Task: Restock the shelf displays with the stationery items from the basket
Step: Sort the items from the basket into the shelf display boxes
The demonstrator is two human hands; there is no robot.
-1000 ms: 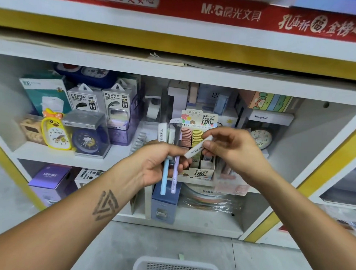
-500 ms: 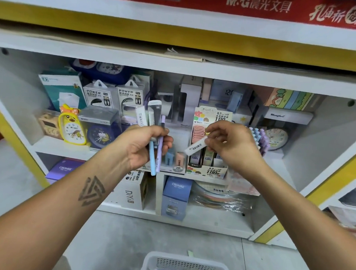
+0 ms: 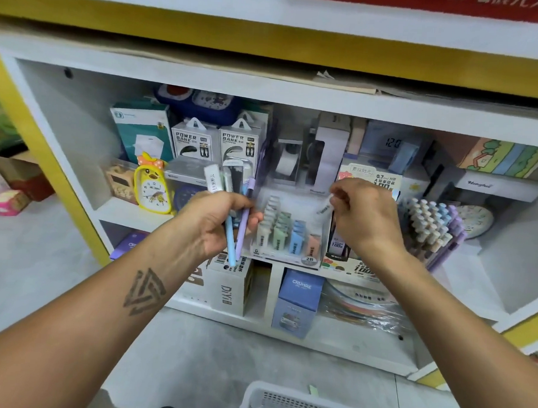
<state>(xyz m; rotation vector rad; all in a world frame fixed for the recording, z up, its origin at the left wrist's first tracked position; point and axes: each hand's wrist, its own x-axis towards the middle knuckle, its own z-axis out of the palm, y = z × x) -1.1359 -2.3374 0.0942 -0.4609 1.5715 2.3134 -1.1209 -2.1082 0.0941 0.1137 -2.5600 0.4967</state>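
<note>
I am midway through restocking: my left hand [image 3: 217, 223] grips a bunch of stock, a blue pen [image 3: 230, 242] and a purple pen [image 3: 244, 224] hanging down through my fist, with a white tube [image 3: 213, 179] and a darker packet standing up above it. My right hand [image 3: 365, 216] pinches one small white lead tube [image 3: 323, 210] between thumb and fingers, its fingers curled close round it. As my landmark I take the lead tray [image 3: 286, 236], the clear display of pastel tubes marked 2B on the middle shelf [image 3: 127, 210]. The white tube hangs just above the right end of that tray, touching nothing that I can make out; blur hides its lower tip. My left hand is just left of the tray, and the pen stand [image 3: 431, 228] with its pastel caps is well to the right of it, past a card box of leads. The basket [image 3: 305, 405] sits on the floor far below the tray, with some purple items in it. I judge the step in hand to be slotting this tube into a free slot. The next move calls for lowering it upright, aligned with the rows, without knocking its neighbours, then releasing and taking the next piece from my left hand.
</note>
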